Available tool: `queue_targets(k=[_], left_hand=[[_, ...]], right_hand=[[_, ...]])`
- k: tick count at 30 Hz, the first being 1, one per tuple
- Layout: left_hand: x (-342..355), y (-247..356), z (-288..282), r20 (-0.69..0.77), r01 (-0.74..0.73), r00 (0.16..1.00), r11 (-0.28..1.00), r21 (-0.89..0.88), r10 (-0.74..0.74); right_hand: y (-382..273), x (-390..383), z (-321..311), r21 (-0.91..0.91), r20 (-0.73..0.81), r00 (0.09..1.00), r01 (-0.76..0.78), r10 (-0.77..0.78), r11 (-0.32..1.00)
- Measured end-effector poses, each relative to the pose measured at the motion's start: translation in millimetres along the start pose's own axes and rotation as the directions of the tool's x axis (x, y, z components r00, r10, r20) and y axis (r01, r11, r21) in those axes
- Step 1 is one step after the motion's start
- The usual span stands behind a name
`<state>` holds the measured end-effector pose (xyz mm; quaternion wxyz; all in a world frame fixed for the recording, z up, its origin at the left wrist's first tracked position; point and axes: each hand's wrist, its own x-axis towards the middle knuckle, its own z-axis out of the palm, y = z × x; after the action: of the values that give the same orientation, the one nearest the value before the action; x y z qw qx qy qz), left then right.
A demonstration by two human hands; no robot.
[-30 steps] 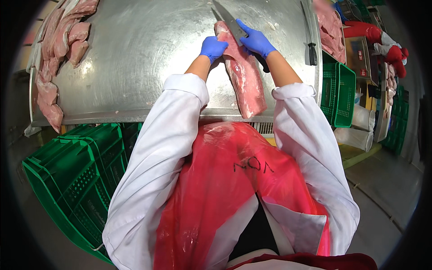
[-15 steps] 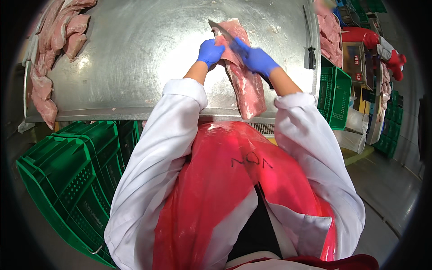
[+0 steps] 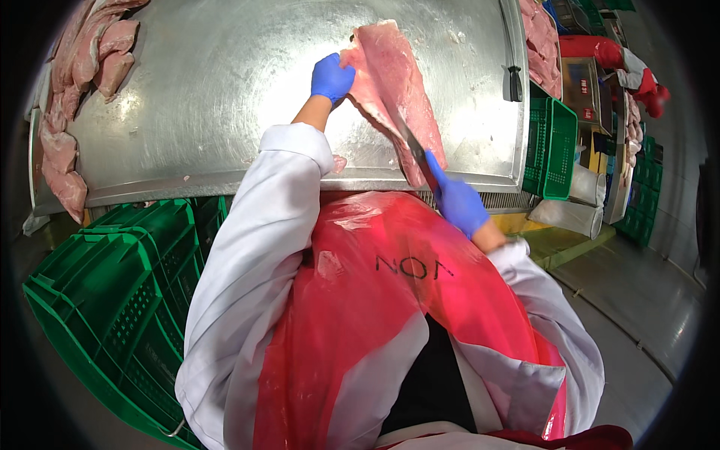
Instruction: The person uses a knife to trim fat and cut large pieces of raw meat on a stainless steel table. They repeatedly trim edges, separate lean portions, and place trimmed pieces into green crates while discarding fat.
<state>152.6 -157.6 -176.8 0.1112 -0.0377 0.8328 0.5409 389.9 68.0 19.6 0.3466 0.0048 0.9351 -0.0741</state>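
A long slab of pale pink raw meat (image 3: pixel 397 75) lies on the steel table (image 3: pixel 232 97), its near end close to the table's front edge. My left hand (image 3: pixel 332 77), in a blue glove, is closed on the slab's left edge near the far end, where a flap is drawn out to the left. My right hand (image 3: pixel 461 204), also blue-gloved, grips a knife (image 3: pixel 414 142) at the near end. The blade points away from me and lies along the cut line in the meat, its tip partly hidden there. A small meat scrap (image 3: pixel 339 163) lies left of the slab.
Several meat pieces (image 3: pixel 112 45) line the table's left side. A thin tool with a black handle (image 3: pixel 513 84) lies at the right edge. Green crates (image 3: pixel 105 300) stand front left, another crate (image 3: pixel 555 142) at right. A person's red sleeve (image 3: pixel 592 49) shows far right.
My right hand has drawn the knife from the slab's far end down to its near end. My left hand has shifted slightly left and farther away, and the flap now lies more spread open.
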Motion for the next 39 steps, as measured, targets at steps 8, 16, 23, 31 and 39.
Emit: queue_targets(k=[8, 16, 23, 31, 39], left_hand=[[22.8, 5.3, -6.8, -0.021, 0.037, 0.999, 0.997, 0.062, -0.036], [24.0, 4.7, -19.9, 0.155, 0.003, 0.988, 0.996, 0.095, -0.017], [9.0, 1.8, -15.1, -0.041, 0.053, 0.998, 0.99, 0.131, -0.048], [1.7, -18.3, -26.4, -0.179, 0.136, 0.978, 0.977, 0.167, -0.106], [-5.4, -16.6, -44.2, -0.142, 0.059, 0.989, 0.992, 0.112, -0.043]], right_hand=[[40.4, -57.5, 5.2, 0.355, -0.269, 0.961, 0.161, -0.065, 0.921], [-47.5, 185.3, -65.1, 0.177, -0.485, 0.864, 0.246, -0.133, 0.953], [-88.1, 167.4, -35.6, 0.035, -0.304, 0.947, 0.116, -0.1, 0.993], [-12.1, 2.8, 45.1, -0.128, -0.122, 0.992, 0.028, -0.044, 0.991], [-94.3, 174.7, -32.7, 0.016, -0.422, 0.881, 0.243, -0.214, 0.97]])
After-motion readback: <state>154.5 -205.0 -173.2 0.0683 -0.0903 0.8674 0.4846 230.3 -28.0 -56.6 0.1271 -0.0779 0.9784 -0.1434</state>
